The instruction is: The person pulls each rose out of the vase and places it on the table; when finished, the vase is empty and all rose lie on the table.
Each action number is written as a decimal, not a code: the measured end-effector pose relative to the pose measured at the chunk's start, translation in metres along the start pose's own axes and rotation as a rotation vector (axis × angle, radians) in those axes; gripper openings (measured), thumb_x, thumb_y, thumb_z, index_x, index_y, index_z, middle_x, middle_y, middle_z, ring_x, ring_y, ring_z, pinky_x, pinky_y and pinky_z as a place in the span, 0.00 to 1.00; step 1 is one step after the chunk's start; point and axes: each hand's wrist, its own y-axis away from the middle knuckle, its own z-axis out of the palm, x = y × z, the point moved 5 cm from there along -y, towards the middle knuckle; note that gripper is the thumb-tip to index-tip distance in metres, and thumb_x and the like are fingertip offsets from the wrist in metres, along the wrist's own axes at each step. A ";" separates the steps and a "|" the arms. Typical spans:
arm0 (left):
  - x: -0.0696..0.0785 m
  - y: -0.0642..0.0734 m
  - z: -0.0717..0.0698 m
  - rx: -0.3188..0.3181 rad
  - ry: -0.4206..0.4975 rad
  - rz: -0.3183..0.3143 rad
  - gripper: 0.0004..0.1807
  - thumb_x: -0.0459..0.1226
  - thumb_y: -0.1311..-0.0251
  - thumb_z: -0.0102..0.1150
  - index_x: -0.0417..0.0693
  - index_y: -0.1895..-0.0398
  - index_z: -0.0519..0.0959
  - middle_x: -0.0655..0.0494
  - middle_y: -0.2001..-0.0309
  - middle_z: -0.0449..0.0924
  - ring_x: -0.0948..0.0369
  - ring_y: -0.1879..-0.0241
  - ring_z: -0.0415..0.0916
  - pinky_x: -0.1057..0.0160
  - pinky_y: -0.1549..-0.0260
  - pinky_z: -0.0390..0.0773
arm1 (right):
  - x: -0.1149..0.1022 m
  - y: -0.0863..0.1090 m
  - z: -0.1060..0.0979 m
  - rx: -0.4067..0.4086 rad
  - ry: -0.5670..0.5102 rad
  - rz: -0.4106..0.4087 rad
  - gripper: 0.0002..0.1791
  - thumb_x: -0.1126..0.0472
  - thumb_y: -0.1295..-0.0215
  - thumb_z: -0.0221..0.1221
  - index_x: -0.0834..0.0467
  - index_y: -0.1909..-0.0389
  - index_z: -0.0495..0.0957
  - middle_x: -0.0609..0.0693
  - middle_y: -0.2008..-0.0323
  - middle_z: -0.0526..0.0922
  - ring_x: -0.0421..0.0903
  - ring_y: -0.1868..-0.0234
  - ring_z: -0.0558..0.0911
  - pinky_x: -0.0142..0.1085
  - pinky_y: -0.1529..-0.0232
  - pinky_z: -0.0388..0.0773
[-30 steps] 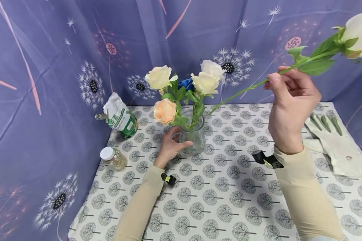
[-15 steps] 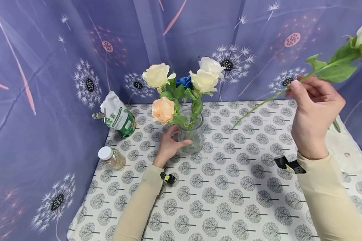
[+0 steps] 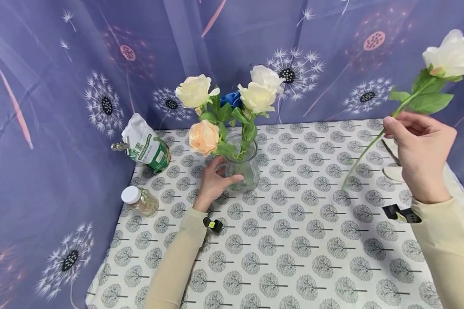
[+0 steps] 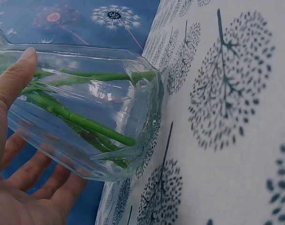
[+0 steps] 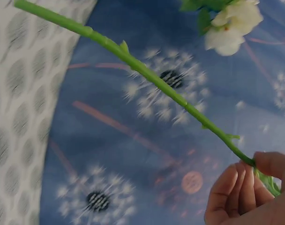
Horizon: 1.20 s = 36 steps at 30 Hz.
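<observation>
A clear glass vase [image 3: 251, 172] stands on the patterned cloth, holding cream roses [image 3: 258, 98], a peach rose [image 3: 204, 137] and a blue flower [image 3: 232, 99]. My left hand [image 3: 214, 182] grips its left side, thumb across the front and fingers behind. The left wrist view shows cut green stems [image 4: 81, 119] inside the glass, near its base. Off to the right, my right hand [image 3: 425, 154] pinches a white rose [image 3: 452, 56] by its stem between thumb and fingers. Its bloom points up and right; the bare stem [image 5: 147, 72] slants down toward the cloth.
At the left stand a jar with a white lid [image 3: 141, 201] and a clipped white-and-green bag [image 3: 146, 143]. Pale gloves [image 3: 394, 174] lie at the right, partly hidden behind the right hand. A purple dandelion-print curtain [image 3: 232, 38] hangs along the back and left.
My right hand has moved right and a little down with the white rose, whose stem now hangs more steeply and farther from the vase. The left hand has stayed on the vase.
</observation>
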 end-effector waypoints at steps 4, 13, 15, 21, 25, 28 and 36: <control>0.000 -0.001 0.001 -0.009 0.025 -0.024 0.45 0.38 0.52 0.88 0.51 0.28 0.77 0.43 0.28 0.79 0.38 0.30 0.81 0.48 0.34 0.89 | 0.010 -0.007 -0.021 -0.041 0.223 0.139 0.06 0.73 0.40 0.76 0.65 0.63 0.92 0.45 0.75 0.92 0.38 0.79 0.87 0.21 0.72 0.87; 0.005 0.000 0.000 -0.007 0.027 -0.017 0.45 0.36 0.52 0.88 0.50 0.28 0.77 0.43 0.28 0.79 0.38 0.28 0.80 0.49 0.31 0.87 | 0.037 -0.017 -0.054 -0.366 0.886 0.339 0.11 0.49 0.27 0.71 0.24 0.62 0.85 0.14 0.74 0.84 0.23 0.73 0.83 0.17 0.70 0.79; 0.005 0.000 0.000 -0.009 0.028 -0.016 0.45 0.35 0.51 0.88 0.50 0.27 0.77 0.44 0.28 0.79 0.38 0.28 0.79 0.49 0.30 0.87 | 0.047 -0.019 -0.060 -0.411 0.921 0.374 0.13 0.48 0.27 0.71 0.21 0.65 0.82 0.12 0.74 0.83 0.23 0.72 0.84 0.18 0.69 0.81; 0.005 0.001 0.001 0.002 0.023 0.001 0.45 0.35 0.52 0.88 0.49 0.28 0.77 0.43 0.29 0.80 0.39 0.28 0.79 0.50 0.28 0.85 | 0.077 -0.024 -0.075 -0.523 1.027 0.460 0.05 0.43 0.26 0.70 0.24 0.59 0.84 0.16 0.74 0.84 0.26 0.67 0.85 0.27 0.56 0.74; 0.006 0.001 0.000 0.014 0.024 0.023 0.44 0.35 0.52 0.88 0.48 0.28 0.78 0.43 0.30 0.81 0.40 0.28 0.80 0.51 0.27 0.85 | 0.096 -0.027 -0.081 -0.605 1.100 0.472 0.26 0.43 0.25 0.68 0.53 0.34 0.83 0.25 0.72 0.88 0.29 0.67 0.85 0.30 0.57 0.76; 0.005 0.001 0.001 0.011 0.033 0.027 0.44 0.34 0.52 0.88 0.48 0.28 0.78 0.43 0.29 0.81 0.40 0.29 0.81 0.51 0.28 0.86 | 0.108 -0.029 -0.085 -0.638 1.132 0.482 0.37 0.44 0.25 0.68 0.69 0.30 0.75 0.29 0.69 0.90 0.32 0.66 0.87 0.27 0.61 0.80; 0.004 0.001 0.001 0.008 0.048 0.034 0.44 0.33 0.52 0.88 0.47 0.29 0.78 0.42 0.30 0.81 0.39 0.30 0.82 0.51 0.29 0.87 | 0.127 -0.031 -0.092 -0.682 1.168 0.512 0.36 0.49 0.24 0.68 0.72 0.30 0.74 0.45 0.67 0.94 0.34 0.66 0.85 0.59 0.45 0.85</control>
